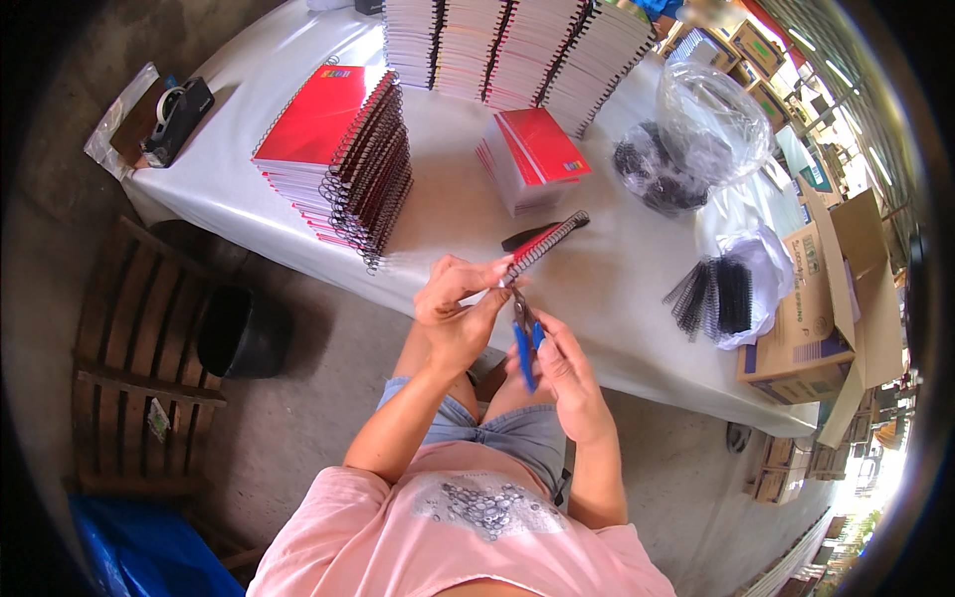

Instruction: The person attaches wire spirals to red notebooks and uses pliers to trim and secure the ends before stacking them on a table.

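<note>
My left hand (453, 303) grips a red-covered spiral notebook (532, 251), held edge-on over the near side of the table with its dark wire coil facing up. My right hand (575, 376) is wrapped around blue-handled pliers (524, 348). Their jaws touch or nearly touch the coil's near end, right by my left fingertips; whether they bite the wire cannot be made out. Just past the notebook, a dark, flat object is partly hidden. A stack of red loose-leaf booklets (542, 147) sits farther back.
Left on the white-covered table (448, 139) rise stacked red spiral notebooks (308, 119), with a tape dispenser (179, 119) beyond. More bound notebooks (477, 50) line the back. Black coils (711, 298), clear plastic bags (711, 119) and an open carton (801, 308) occupy the right. A black bin (244, 333) stands lower left.
</note>
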Demonstrator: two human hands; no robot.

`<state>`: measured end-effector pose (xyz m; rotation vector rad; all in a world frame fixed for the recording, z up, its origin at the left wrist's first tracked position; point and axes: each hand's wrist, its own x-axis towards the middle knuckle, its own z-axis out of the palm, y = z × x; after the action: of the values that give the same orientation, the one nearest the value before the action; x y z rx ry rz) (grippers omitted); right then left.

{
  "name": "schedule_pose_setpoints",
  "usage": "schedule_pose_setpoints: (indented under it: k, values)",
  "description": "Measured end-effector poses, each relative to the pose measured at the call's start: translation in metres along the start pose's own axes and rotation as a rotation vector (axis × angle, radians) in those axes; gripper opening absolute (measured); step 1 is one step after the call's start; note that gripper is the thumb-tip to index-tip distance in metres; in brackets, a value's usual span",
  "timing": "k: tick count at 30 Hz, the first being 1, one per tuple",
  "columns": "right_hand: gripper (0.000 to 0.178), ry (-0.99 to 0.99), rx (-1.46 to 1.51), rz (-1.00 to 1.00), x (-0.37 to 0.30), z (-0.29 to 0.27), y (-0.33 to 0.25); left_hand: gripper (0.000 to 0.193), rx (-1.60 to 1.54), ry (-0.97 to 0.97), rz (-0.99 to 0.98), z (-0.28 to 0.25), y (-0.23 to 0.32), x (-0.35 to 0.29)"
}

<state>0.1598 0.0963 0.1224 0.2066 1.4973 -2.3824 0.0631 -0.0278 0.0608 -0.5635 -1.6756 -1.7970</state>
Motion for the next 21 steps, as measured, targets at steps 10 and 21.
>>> schedule_pose_setpoints:
  k: [10,21]
  values:
    - [0.042,0.983,-1.879,-0.066,0.008,-0.127,0.02,0.039,-0.625,0.388,-0.434,-0.008,0.026,0.032]
    - [0.05,0.009,-0.28,-0.892,0.06,0.013,-0.044,0.025,-0.783,0.406,-0.188,-0.039,0.079,0.055]
